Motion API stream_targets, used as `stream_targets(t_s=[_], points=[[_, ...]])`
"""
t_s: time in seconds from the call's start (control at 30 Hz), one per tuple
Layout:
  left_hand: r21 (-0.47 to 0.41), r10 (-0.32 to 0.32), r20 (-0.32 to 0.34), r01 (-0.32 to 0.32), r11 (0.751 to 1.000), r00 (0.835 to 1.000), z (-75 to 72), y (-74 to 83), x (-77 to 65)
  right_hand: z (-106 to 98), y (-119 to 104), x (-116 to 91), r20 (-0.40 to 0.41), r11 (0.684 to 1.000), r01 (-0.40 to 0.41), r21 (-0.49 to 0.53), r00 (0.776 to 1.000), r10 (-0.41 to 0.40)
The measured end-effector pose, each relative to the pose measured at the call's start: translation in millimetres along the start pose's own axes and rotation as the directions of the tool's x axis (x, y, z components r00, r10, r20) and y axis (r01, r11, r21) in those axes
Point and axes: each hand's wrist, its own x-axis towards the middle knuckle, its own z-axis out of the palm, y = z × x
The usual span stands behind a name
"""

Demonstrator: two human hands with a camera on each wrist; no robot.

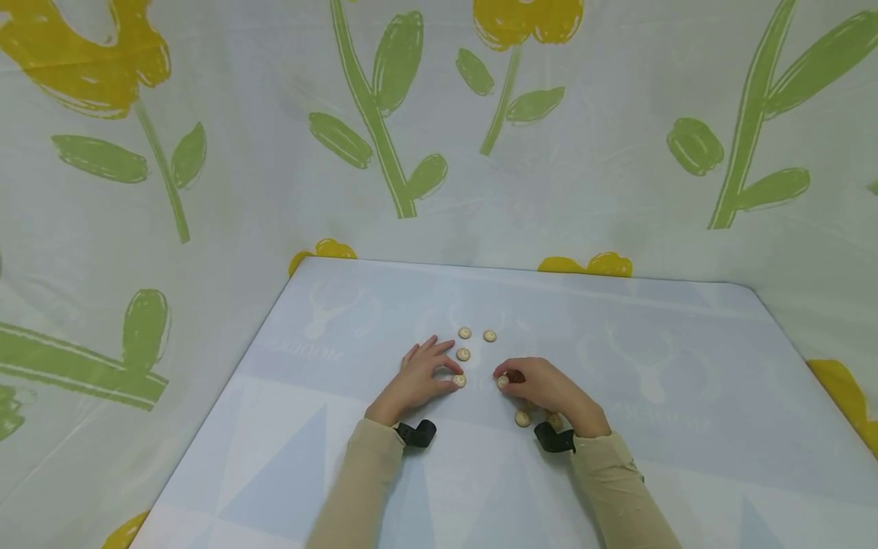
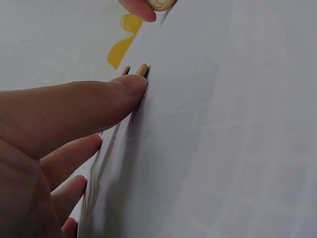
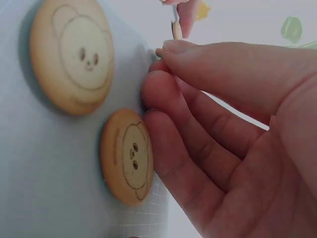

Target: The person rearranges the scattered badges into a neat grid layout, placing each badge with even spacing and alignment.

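Beige sleeves with black wrist straps come in at the bottom of the head view, and both hands lie on the pale blue table (image 1: 686,457). Six round wooden tokens can be counted, each printed with a bear face where the print shows. Three sit just beyond the fingers: two side by side, the far left token (image 1: 465,333) and the far right token (image 1: 490,335), with the middle token (image 1: 463,354) just below the left one. The left hand (image 1: 417,381) rests with its fingers spread and relaxed, its thumb tip touching the left token (image 1: 459,380) without closing on it. The right hand (image 1: 545,387) curls its fingers, pinching the right token (image 1: 503,381) between thumb and fingertip against the table. The near token (image 1: 523,418) lies just beside the right wrist; another shows partly under that wrist. A cloth backdrop (image 1: 206,152) printed with yellow flowers and green stems hangs round the table.
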Motion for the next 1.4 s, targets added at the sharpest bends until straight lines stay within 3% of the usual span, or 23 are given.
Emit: stream_targets(t_s=[0.37, 0.97, 1.4], points=[[-0.012, 0.016, -0.004, -0.016, 1.000, 1.000, 0.5, 0.5, -1.4, 2.8, 1.3, 2.3, -0.055, 0.998, -0.030, 0.047, 0.998, 0.032], [-0.025, 0.011, -0.003, -0.011, 1.000, 1.000, -0.2, 3.2, -1.3, 8.4, -3.6, 10.5, -0.103, 0.973, -0.164, 0.164, 0.978, 0.182], [-0.008, 0.010, -0.001, -0.010, 1.000, 1.000, -0.6, 1.1, 0.2, 11.0, -7.0, 22.2, -0.154, 0.959, -0.180, 0.217, 0.964, 0.216]])
